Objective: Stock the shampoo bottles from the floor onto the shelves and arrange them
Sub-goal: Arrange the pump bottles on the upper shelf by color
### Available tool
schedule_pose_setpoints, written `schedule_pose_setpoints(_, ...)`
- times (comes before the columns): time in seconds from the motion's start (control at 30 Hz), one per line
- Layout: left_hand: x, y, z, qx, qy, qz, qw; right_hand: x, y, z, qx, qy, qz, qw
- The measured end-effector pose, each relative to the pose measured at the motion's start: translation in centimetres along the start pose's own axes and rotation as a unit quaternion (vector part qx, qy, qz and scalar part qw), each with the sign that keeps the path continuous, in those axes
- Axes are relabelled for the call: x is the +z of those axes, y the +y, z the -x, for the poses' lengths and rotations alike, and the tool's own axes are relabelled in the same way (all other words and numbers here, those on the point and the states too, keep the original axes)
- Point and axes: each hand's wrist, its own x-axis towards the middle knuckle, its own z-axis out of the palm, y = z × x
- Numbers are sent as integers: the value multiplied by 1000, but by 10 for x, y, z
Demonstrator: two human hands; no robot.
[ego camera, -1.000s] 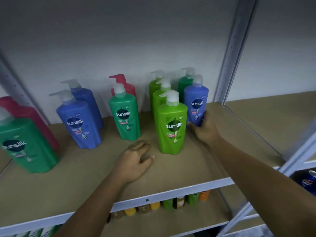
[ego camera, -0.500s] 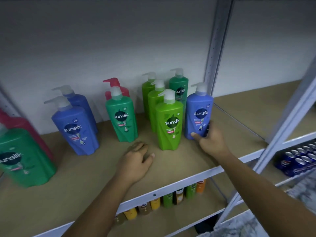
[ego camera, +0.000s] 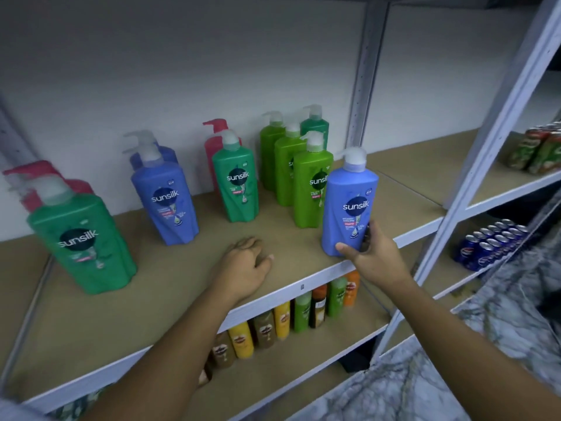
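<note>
My right hand (ego camera: 375,255) grips the lower part of a blue pump shampoo bottle (ego camera: 349,205), upright near the front edge of the brown shelf (ego camera: 170,287). My left hand (ego camera: 246,265) rests on the shelf board with loosely bent fingers, holding nothing. Behind stand three light green bottles (ego camera: 309,189), a dark green one (ego camera: 315,129) at the back, a teal green bottle (ego camera: 236,186) with a red one (ego camera: 217,135) behind it, two more blue bottles (ego camera: 165,196), and a large green bottle (ego camera: 82,241) at the left with red ones behind.
A grey metal upright (ego camera: 364,71) stands at the back right and another (ego camera: 491,147) slants in front. The lower shelf carries small yellow, brown, green and orange bottles (ego camera: 282,320). Drink cans (ego camera: 491,241) fill the right-hand shelves. Marble-patterned floor (ego camera: 425,375) lies below.
My right hand has pulled the blue bottle from beside the green row forward to the shelf's front edge. My left hand stays on the board. The view has shifted right.
</note>
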Motion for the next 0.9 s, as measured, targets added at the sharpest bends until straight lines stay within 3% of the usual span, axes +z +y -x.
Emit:
schedule_pose_setpoints(0.43,-36,-60,69,-58,11,2,998,111,-73,30,-43,-121,-30,991)
schedule_pose_setpoints(0.9,-53,-115,106,-148,95,-31,984,216,-131,29,-79,-195,-22,977)
